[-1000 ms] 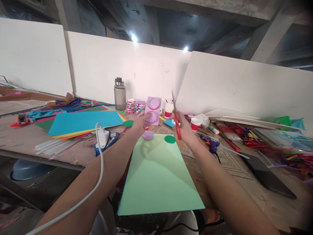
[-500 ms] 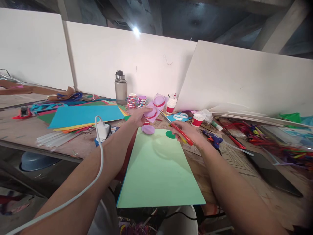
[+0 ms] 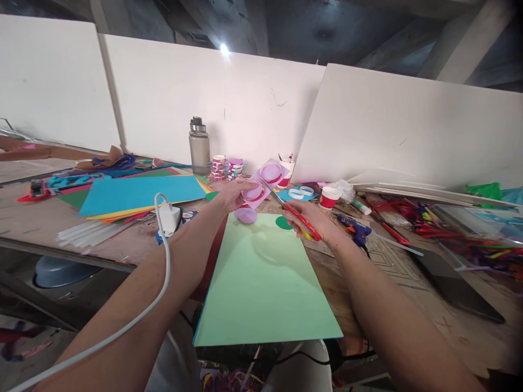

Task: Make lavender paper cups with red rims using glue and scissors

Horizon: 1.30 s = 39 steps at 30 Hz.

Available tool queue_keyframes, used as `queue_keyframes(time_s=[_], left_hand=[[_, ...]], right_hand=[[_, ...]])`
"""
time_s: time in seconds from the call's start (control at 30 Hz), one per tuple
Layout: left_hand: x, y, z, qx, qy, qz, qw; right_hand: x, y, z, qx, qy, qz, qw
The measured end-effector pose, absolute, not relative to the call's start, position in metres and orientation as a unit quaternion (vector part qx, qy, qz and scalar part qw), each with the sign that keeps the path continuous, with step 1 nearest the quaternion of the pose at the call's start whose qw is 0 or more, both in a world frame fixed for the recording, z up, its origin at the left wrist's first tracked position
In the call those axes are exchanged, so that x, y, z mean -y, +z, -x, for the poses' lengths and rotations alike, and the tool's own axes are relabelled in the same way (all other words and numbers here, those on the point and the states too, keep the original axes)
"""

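Observation:
My left hand (image 3: pixel 233 196) pinches the lower left end of a purple paper piece (image 3: pixel 271 173) bearing two round shapes with red-edged rims. Scissors (image 3: pixel 301 219) with red and yellow handles are gripped in my right hand (image 3: pixel 314 216). Their blades point up and left, at the paper's edge between the two rounds; whether they are cutting into it I cannot tell. Below my hands lies a light green sheet (image 3: pixel 267 288). On its far edge rest a purple disc (image 3: pixel 247 216) and, near my right hand, a green disc (image 3: pixel 284 222).
Behind stand a grey bottle (image 3: pixel 199 149), ring stacks (image 3: pixel 218 167) and a red-and-white paper cup (image 3: pixel 329 198). Coloured sheets (image 3: pixel 139 193) and a white charger (image 3: pixel 171 219) lie left, its cable crossing my left arm. A blue glue gun (image 3: pixel 359 233) and black tablet (image 3: pixel 453 283) lie right.
The purple paper has shifted slightly right and tilted in my left hand, so its far round now overlaps the cup behind. My right hand and the scissors have barely moved.

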State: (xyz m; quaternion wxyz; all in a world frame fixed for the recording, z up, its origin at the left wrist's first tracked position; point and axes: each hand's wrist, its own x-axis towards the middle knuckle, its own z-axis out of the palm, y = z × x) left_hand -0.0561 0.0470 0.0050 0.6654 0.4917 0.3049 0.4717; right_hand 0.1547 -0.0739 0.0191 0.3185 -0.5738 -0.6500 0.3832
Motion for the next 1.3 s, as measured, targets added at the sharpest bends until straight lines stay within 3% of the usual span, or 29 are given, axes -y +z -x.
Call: queue_keyframes(time_s=[0.6, 0.9, 1.3], left_hand=[[-0.0510, 0.0032, 0.0610, -0.298, 0.445, -0.516, 0.668], [-0.0507, 0.0013, 0.0599, -0.281, 0.406, -0.554, 0.671], [-0.0555, -0.0009, 0.0632, -0.282, 0.374, -0.575, 0.671]], right_hand=[[0.0758, 0.0194, -0.1515, 0.613, 0.419, 0.588, 0.321], [0.0741, 0.0159, -0.1531, 0.764, 0.192, 0.538, 0.300], [0.0797, 0.0190, -0.1454, 0.647, 0.380, 0.589, 0.300]])
